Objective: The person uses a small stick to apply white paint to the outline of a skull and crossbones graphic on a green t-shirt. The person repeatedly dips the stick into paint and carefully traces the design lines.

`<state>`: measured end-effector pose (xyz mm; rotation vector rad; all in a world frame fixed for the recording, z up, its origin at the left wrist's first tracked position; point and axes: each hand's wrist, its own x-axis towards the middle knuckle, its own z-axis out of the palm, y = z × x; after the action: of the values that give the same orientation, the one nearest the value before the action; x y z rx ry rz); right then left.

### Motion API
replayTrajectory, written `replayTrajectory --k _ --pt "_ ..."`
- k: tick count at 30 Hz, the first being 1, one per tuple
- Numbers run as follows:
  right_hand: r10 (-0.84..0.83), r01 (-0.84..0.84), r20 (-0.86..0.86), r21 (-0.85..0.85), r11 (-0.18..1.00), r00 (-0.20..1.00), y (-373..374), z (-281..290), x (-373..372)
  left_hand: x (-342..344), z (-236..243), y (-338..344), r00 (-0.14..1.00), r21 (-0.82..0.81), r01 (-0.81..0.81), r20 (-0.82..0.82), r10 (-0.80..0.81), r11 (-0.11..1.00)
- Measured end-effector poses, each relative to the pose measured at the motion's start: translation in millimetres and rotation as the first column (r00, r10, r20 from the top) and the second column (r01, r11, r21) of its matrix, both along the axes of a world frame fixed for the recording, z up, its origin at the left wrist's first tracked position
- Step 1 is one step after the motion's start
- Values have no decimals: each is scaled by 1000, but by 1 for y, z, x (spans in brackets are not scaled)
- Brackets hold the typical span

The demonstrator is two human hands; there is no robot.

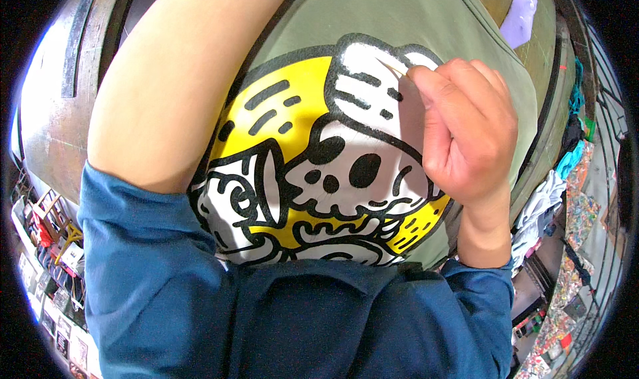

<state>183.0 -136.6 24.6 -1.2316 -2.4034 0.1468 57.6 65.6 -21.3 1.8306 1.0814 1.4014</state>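
An olive-green fabric piece (492, 93) lies spread over the table in front of me, printed with a big cartoon skull picture (346, 173) in white, yellow and black. My right hand (469, 126) is closed above the right side of the print. Between its thumb and forefinger it pinches a thin pointed tool (393, 66), whose tip is over the white area at the top of the picture. The fingers hide the rest of the tool, so its kind is unclear. My left forearm (180, 79) crosses the left of the print and leaves the view at the top; the left hand is out of sight.
A lavender piece of cloth (522, 13) lies at the far right on the worn table (53, 119). Beyond the right edge are piled white and turquoise cloths (542, 202). At the lower left stand a red and yellow rack-like object (56, 229) and small pictures or cards.
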Motion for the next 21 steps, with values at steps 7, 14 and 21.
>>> replayTrajectory --k 7,14,21 --pt "-346 350 -288 -37 936 893 -22 25 26 -3 -9 5 999 -37 -34 14 35 999" --pt "-641 633 -698 -348 692 317 -129 16 45 -3 -11 4 994 -87 -104 -37 101 991" --pt "-642 395 -766 -577 715 42 -182 -21 2 -13 -22 18 986 -224 8 164 29 975"
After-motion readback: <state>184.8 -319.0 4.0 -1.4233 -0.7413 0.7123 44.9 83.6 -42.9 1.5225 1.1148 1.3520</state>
